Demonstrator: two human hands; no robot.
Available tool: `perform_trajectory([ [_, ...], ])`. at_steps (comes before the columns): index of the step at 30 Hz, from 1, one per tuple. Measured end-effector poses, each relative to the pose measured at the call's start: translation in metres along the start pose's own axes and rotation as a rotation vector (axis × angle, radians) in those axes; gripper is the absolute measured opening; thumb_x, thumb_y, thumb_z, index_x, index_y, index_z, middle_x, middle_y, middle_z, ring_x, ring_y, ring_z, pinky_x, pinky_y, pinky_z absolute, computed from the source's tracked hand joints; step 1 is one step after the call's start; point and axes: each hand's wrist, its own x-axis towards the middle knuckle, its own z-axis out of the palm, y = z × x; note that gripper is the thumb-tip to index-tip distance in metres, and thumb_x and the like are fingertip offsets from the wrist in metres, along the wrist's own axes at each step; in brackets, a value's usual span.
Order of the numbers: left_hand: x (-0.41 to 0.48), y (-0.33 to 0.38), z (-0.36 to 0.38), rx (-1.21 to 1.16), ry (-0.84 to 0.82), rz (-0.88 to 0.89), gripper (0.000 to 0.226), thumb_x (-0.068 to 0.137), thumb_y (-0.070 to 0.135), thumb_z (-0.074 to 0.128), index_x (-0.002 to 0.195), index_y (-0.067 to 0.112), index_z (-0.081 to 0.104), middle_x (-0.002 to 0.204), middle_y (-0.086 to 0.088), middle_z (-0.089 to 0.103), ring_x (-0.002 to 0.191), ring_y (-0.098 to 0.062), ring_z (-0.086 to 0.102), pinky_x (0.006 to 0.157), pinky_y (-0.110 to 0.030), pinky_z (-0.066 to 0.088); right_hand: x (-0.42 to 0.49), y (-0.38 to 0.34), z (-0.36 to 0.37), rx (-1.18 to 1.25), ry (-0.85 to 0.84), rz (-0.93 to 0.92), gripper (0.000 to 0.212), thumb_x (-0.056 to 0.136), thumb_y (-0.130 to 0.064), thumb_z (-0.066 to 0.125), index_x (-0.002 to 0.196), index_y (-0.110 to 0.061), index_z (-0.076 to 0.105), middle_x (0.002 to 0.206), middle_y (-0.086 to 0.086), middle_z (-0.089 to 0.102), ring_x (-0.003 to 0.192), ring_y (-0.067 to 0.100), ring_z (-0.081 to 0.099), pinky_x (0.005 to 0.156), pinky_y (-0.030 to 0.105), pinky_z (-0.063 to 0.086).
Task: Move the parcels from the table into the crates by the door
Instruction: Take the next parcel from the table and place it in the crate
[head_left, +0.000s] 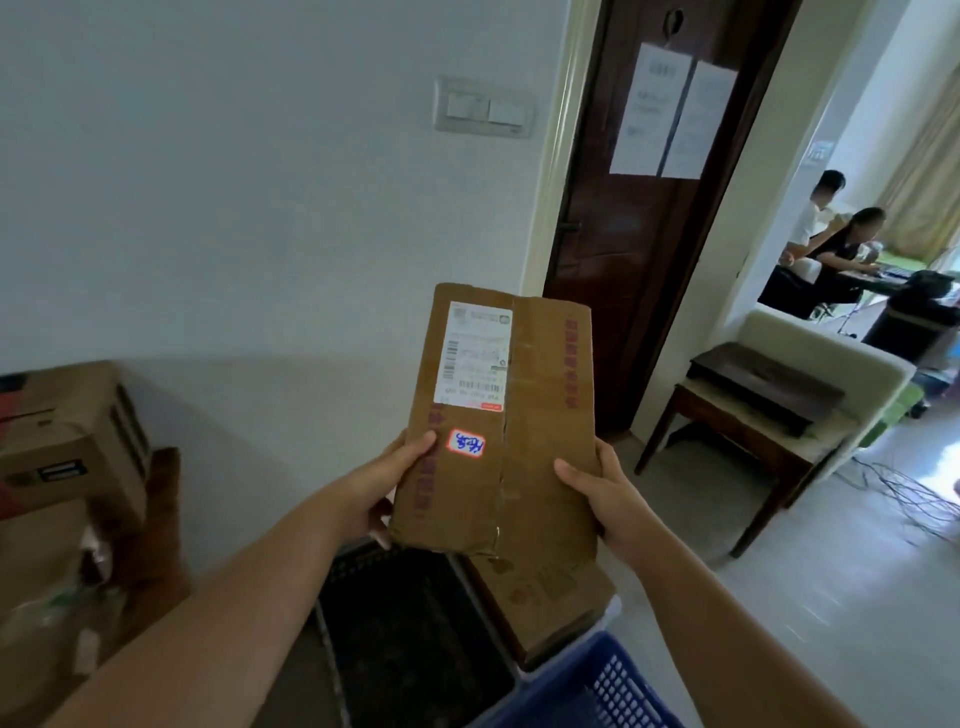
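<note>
Cardboard parcel (498, 415) held label-up above the black crate (415, 654) at its six o'clock, left hand (379, 493) and right hand (608, 499) each clamped on a side edge, thumbs on top, apparently steadying it for lowering.

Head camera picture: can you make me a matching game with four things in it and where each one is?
Things:
1 labelled parcel
2 black crate
3 blue crate
4 light switch

Places:
A on the white wall
B at the picture's bottom edge
C held by the left hand and right hand
D low down, under the left hand

Pairs: 1-C, 2-D, 3-B, 4-A
</note>
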Motion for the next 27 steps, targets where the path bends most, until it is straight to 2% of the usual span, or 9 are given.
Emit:
perform_trajectory([
  [3, 0.030, 0.000, 0.031, -0.025, 0.013, -0.041, 0.072, 0.052, 0.085, 0.063, 0.115, 0.051, 0.056, 0.113, 0.004, 0.069, 0.106, -0.033, 0.062, 0.087, -0.060, 0.048, 0.029, 0.004, -0.036, -0.001, -0.027, 0.075, 0.081, 0.077, -0.032, 0.075, 0.139, -0.042, 0.024, 0.119, -0.006, 0.053, 0.103, 0.018, 0.058, 0.071, 0.035, 0.051],
  [7, 0.067, 0.002, 0.063, -0.074, 0.115, -0.006, 0.043, 0.051, 0.080, 0.066, 0.087, 0.055, 0.066, 0.086, 0.018, 0.072, 0.086, -0.015, 0.069, 0.069, -0.036, 0.056, 0.070, 0.012, -0.071, -0.007, -0.026, 0.087, 0.078, 0.075, -0.037, 0.075, 0.134, -0.045, 0.025, 0.121, -0.007, 0.053, 0.104, 0.017, 0.057, 0.084, 0.042, 0.051],
  [11, 0.113, -0.002, 0.075, -0.183, 0.216, 0.030, 0.039, 0.071, 0.050, 0.072, 0.104, 0.030, 0.068, 0.094, 0.001, 0.074, 0.088, -0.021, 0.070, 0.082, -0.041, 0.056, 0.103, 0.024, -0.081, 0.068, -0.020, 0.099, 0.082, 0.071, -0.034, 0.076, 0.136, -0.043, 0.026, 0.119, -0.008, 0.056, 0.102, 0.015, 0.059, 0.076, 0.037, 0.054],
  [13, 0.143, -0.002, 0.076, -0.271, 0.314, 0.039, 0.037, 0.075, 0.034, 0.074, 0.106, 0.016, 0.067, 0.093, -0.009, 0.073, 0.088, -0.028, 0.068, 0.088, -0.046, 0.051, 0.126, 0.030, -0.082, 0.104, 0.009, 0.114, 0.090, 0.065, -0.036, 0.076, 0.139, -0.042, 0.024, 0.124, -0.005, 0.054, 0.106, 0.019, 0.059, 0.088, 0.047, 0.052],
  [16, 0.197, -0.005, 0.076, -0.293, 0.370, 0.078, 0.027, 0.075, 0.026, 0.076, 0.098, 0.015, 0.068, 0.080, -0.003, 0.074, 0.073, -0.019, 0.069, 0.068, -0.031, 0.055, 0.165, 0.047, -0.082, 0.113, 0.093, 0.171, 0.093, 0.067, -0.038, 0.074, 0.142, -0.044, 0.019, 0.125, -0.004, 0.052, 0.109, 0.022, 0.056, 0.097, 0.054, 0.046],
  [19, 0.252, -0.016, 0.072, -0.256, 0.345, 0.090, 0.019, 0.074, 0.023, 0.077, 0.090, 0.021, 0.068, 0.074, 0.005, 0.074, 0.065, -0.009, 0.069, 0.053, -0.019, 0.051, 0.206, 0.077, -0.081, 0.126, 0.172, 0.240, 0.081, 0.080, -0.037, 0.069, 0.143, -0.043, 0.019, 0.116, -0.010, 0.053, 0.100, 0.015, 0.056, 0.074, 0.043, 0.051],
  [21, 0.284, -0.029, 0.066, -0.213, 0.323, 0.079, 0.021, 0.073, 0.024, 0.078, 0.091, 0.024, 0.068, 0.081, 0.004, 0.074, 0.073, -0.011, 0.070, 0.060, -0.019, 0.051, 0.229, 0.102, -0.079, 0.130, 0.208, 0.289, 0.074, 0.085, -0.038, 0.065, 0.143, -0.043, 0.019, 0.121, -0.010, 0.054, 0.100, 0.014, 0.056, 0.067, 0.038, 0.048],
  [25, 0.342, -0.068, 0.052, -0.166, 0.307, 0.041, 0.019, 0.072, 0.025, 0.079, 0.088, 0.027, 0.070, 0.080, 0.011, 0.074, 0.072, -0.004, 0.069, 0.056, -0.013, 0.049, 0.269, 0.164, -0.073, 0.109, 0.233, 0.355, 0.078, 0.086, -0.044, 0.062, 0.147, -0.040, 0.013, 0.139, -0.004, 0.045, 0.111, 0.018, 0.051, 0.075, 0.039, 0.048],
  [27, 0.373, -0.094, 0.050, -0.160, 0.282, 0.009, 0.016, 0.072, 0.023, 0.078, 0.086, 0.027, 0.069, 0.079, 0.011, 0.074, 0.072, -0.004, 0.069, 0.057, -0.014, 0.050, 0.288, 0.199, -0.074, 0.111, 0.245, 0.383, 0.086, 0.081, -0.048, 0.063, 0.148, -0.042, 0.009, 0.142, -0.003, 0.041, 0.120, 0.022, 0.048, 0.094, 0.050, 0.047],
])
